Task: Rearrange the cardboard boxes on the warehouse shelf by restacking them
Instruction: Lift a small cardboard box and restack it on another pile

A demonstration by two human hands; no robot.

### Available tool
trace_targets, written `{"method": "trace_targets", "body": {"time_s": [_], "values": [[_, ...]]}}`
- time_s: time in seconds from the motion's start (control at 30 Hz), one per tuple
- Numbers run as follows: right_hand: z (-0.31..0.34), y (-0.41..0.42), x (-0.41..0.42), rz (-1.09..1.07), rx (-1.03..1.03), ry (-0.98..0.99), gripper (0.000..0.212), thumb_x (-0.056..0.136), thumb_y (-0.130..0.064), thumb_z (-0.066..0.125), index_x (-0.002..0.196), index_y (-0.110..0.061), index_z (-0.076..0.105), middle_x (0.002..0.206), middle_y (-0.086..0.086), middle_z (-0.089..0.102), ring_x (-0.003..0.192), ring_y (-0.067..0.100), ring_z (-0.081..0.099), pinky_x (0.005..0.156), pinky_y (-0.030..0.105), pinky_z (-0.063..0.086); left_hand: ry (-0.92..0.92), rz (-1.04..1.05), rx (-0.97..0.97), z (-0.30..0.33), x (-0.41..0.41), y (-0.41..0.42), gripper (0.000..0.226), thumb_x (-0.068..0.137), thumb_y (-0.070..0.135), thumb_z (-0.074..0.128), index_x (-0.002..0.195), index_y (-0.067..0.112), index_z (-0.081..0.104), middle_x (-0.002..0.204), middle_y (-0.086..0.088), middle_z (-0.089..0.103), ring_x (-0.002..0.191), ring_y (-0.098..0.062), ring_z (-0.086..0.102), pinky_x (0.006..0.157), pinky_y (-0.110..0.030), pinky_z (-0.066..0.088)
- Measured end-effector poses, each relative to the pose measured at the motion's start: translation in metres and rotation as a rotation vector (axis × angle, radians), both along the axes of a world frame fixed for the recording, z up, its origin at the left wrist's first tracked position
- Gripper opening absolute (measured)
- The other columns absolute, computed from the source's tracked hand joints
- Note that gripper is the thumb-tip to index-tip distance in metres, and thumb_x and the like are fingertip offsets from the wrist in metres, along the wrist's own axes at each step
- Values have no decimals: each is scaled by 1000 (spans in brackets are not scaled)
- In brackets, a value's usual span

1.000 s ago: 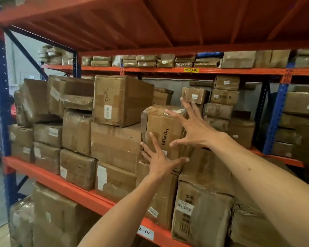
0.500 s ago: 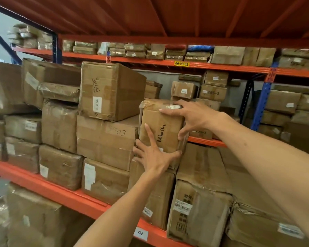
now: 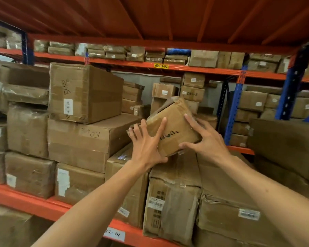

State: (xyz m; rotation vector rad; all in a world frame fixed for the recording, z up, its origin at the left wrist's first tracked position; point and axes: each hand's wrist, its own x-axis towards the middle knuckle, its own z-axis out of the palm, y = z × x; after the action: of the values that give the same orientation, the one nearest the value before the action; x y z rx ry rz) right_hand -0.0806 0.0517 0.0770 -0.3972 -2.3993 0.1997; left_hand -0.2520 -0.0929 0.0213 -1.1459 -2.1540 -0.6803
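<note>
Head view showed both hands gripping a small brown tape-wrapped cardboard box with black handwriting (image 3: 171, 127), which had tipped since half a second earlier: then it stood upright on the stack, and at this moment it was tilted, its top leaning away to the right, lifted clear of the tall taped cardboard box (image 3: 132, 184) below it (whether a lower corner still touched could not be told). The left hand (image 3: 146, 143) had spread its fingers over the box's lower left face, where before it pressed the bottom edge. The right hand (image 3: 205, 138) had slid from the top edge down to the right side, thumb under the lower corner. Just left sat a wide brown carton marked "03" (image 3: 89, 139), carrying a large brown carton with a white label (image 3: 82, 93). All of them stood on the orange steel warehouse shelf (image 3: 34, 204).
</note>
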Motion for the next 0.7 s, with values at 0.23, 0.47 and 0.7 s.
{"method": "trace_targets", "body": {"time_s": [0.23,0.47,0.7], "values": [[-28,17,22,54,-310,81,147,70,-53,93,150,-63,-30,177,3,6,158,30,21,124,53,22,-424,-312,339,-7,-13,8,150,54,75,86,152,57,-25,167,-6,-27,154,-40,-17,118,-65,-9],[-42,35,25,35,-316,-16,156,59,-51,100,148,-62,-27,176,11,10,155,37,30,123,55,28,-531,-525,177,-13,-17,11,149,57,64,93,151,61,-23,172,-9,14,153,-29,29,122,-58,28],[-49,44,22,67,-405,48,131,66,-31,101,154,-32,4,163,5,27,146,19,31,114,28,22,-604,-534,78,11,-20,10,132,56,36,98,154,36,10,141,0,44,128,-23,53,112,-43,46]]}}
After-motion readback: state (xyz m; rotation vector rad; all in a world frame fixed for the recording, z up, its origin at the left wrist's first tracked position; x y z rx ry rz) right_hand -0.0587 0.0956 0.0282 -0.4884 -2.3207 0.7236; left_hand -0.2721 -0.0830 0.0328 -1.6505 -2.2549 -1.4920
